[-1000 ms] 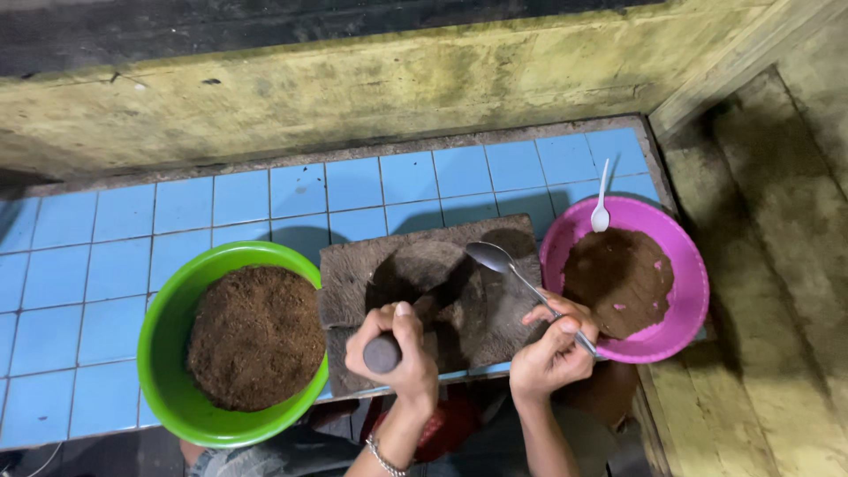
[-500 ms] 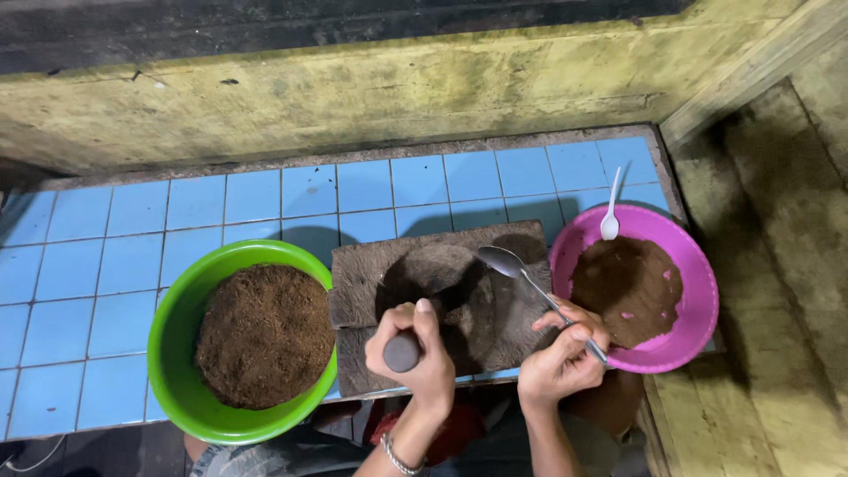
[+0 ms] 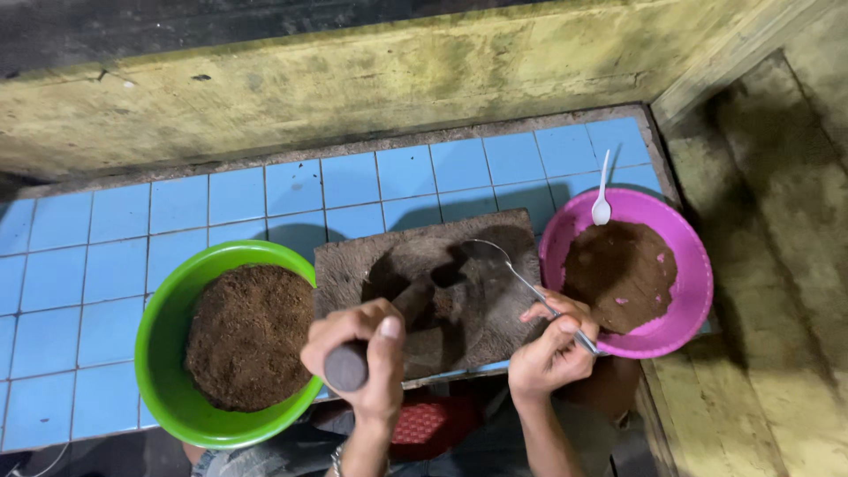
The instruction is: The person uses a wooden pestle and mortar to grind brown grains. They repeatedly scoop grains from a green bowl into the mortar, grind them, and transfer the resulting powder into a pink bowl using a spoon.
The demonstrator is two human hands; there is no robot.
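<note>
Your left hand [image 3: 367, 353] has eased the pestle [image 3: 346, 366] back toward the board's [image 3: 353, 265] near edge, fingers wrapped tight, while your right hand [image 3: 552, 349] still pinches the spoon [image 3: 521, 278], bowl over the board's far right corner, so the grinding goes on.

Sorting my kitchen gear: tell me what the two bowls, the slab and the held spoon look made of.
Green bowl and pink bowl: probably plastic, bright uniform colour, smooth sheen. Slab: likely stone, grey, rough, matte, though worn wood is possible. Spoon in the right hand: metal, thin and reflective.
</note>
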